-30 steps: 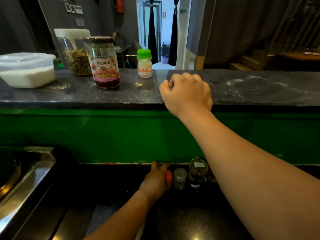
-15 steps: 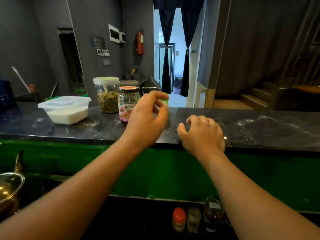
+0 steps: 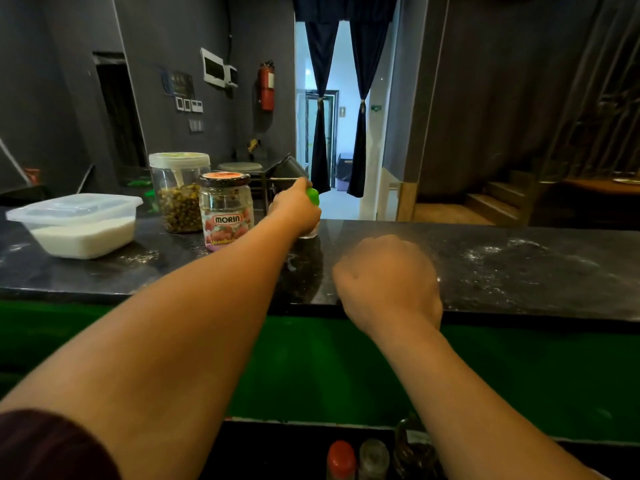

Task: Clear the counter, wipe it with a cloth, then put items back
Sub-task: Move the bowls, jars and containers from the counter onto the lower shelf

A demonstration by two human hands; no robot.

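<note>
Green caps the small bottle (image 3: 312,196), and that cap points up: we see its long axis standing close to vertical on the dark stone counter (image 3: 519,265), just right of the jam jar (image 3: 225,209). The bottle's body is pale and mostly hidden; only the rounded cap above and a whitish strip at the base show. We cannot tell whether the base touches the stone.

Our left hand (image 3: 294,211) wraps around the bottle, fingers curled about its middle, arm stretched across the counter's front edge. Our right hand (image 3: 388,282) rests near that front edge, well apart from the bottle, knuckles up and fingers tucked under into a loose fist; we see nothing in it.

Left of the jam jar stands a clear jar of brownish pulses (image 3: 180,195) with a pale lid, then a lidded plastic tub (image 3: 76,223) of white powder. Whitish dust streaks the counter to the right. Below, a red-capped shaker (image 3: 341,460) stands on a lower ledge.
</note>
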